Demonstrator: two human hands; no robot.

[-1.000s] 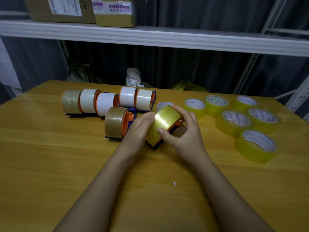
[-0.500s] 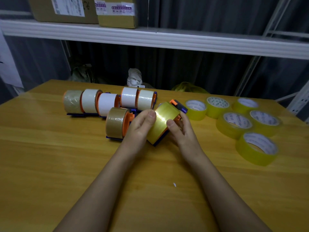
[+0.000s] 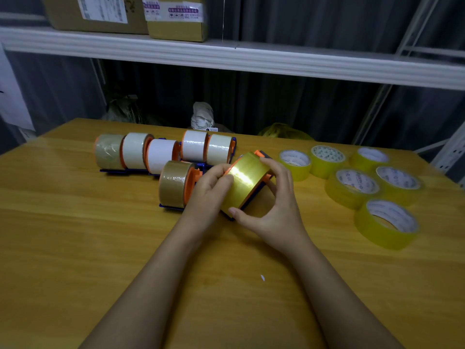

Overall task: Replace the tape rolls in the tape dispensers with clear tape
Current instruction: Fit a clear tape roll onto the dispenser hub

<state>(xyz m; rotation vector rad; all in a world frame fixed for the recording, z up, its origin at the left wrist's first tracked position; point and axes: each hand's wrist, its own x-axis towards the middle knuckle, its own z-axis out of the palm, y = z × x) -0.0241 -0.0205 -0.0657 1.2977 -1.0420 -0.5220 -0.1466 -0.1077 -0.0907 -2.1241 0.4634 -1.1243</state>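
A blue and orange tape dispenser (image 3: 253, 197) sits tilted at the table's middle with a clear yellowish tape roll (image 3: 245, 181) on it. My left hand (image 3: 210, 190) grips the roll's left side, thumb on its face. My right hand (image 3: 274, 205) curls round the roll and dispenser from the right, fingers over the top, thumb at the bottom edge. Just to the left stands a dispenser with brown tape (image 3: 175, 183). Behind it is a row of several dispensers (image 3: 161, 154) with white and brownish rolls.
Several loose clear tape rolls (image 3: 357, 182) lie flat on the wooden table (image 3: 75, 248) at the right. A white shelf (image 3: 251, 59) with cardboard boxes (image 3: 176, 18) runs overhead at the back. Bags sit behind the table's far edge.
My right hand has shifted from behind the roll to wrap over its top and right side. The roll and dispenser have tilted slightly. My left hand stays on the roll's left side.
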